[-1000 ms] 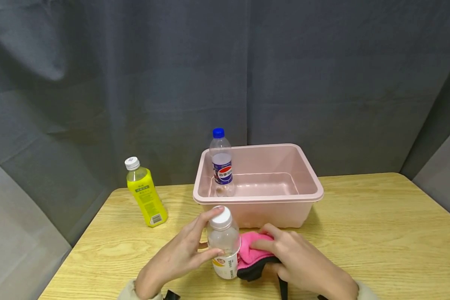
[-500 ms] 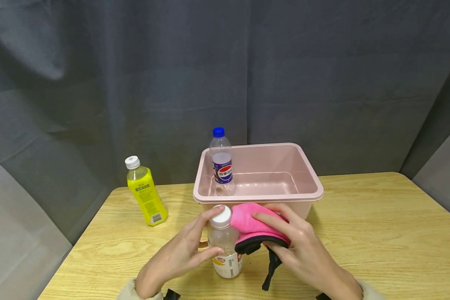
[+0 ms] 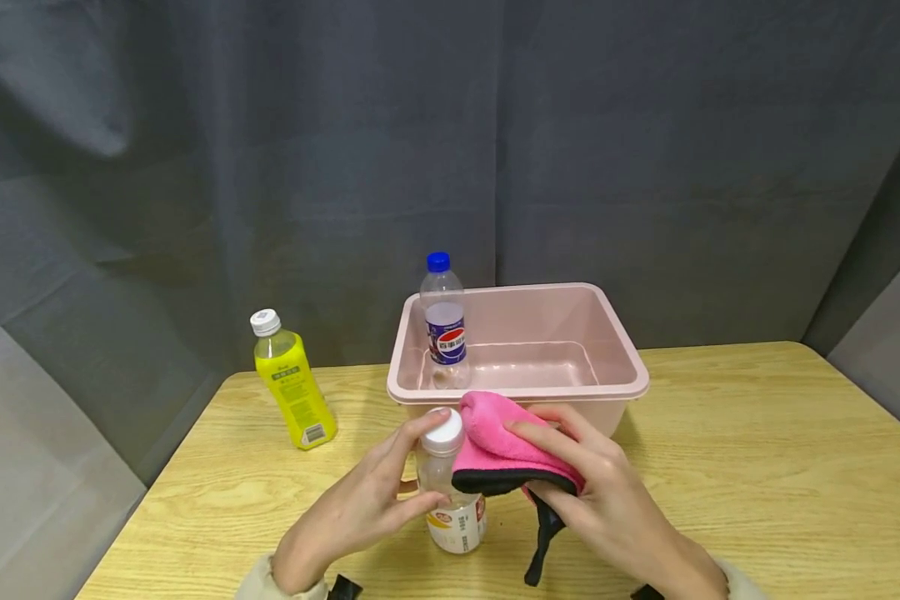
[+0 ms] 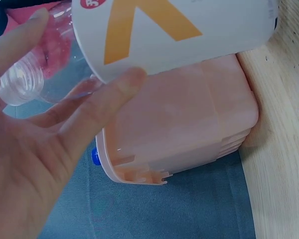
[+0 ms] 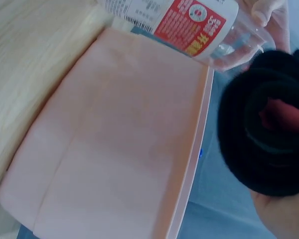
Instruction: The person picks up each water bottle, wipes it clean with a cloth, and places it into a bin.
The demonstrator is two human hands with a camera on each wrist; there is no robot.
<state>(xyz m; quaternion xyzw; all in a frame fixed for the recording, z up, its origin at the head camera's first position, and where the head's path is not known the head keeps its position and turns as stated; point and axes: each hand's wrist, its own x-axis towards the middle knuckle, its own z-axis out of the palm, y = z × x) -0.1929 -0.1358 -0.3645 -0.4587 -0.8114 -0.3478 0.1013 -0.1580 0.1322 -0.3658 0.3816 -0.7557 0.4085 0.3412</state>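
In the head view, a clear plastic bottle (image 3: pixel 456 527) with a white cap and white label stands upright on the table. My left hand (image 3: pixel 363 500) holds it near the top, one finger on the cap and the thumb on the side. A folded pink cloth (image 3: pixel 498 437) with black edging and a hanging black strap is gripped by my right hand (image 3: pixel 607 492), its left part against the bottle's upper side. The right wrist view shows the cloth's black edge (image 5: pixel 234 164) curled over and the bottle's red label part (image 5: pixel 194 25).
A pink plastic tub (image 3: pixel 517 398) stands just behind the hands. Inside its left end is an upright Pepsi bottle (image 3: pixel 446 343) with a blue cap. A yellow-green drink bottle (image 3: pixel 296 392) stands at the table's left. Behind the table (image 3: pixel 757 467) hangs a dark grey curtain (image 3: pixel 345 167).
My right hand has lifted the pink cloth from the bottle's label up to its neck and shoulder. The left hand and the bottle have stayed in place.
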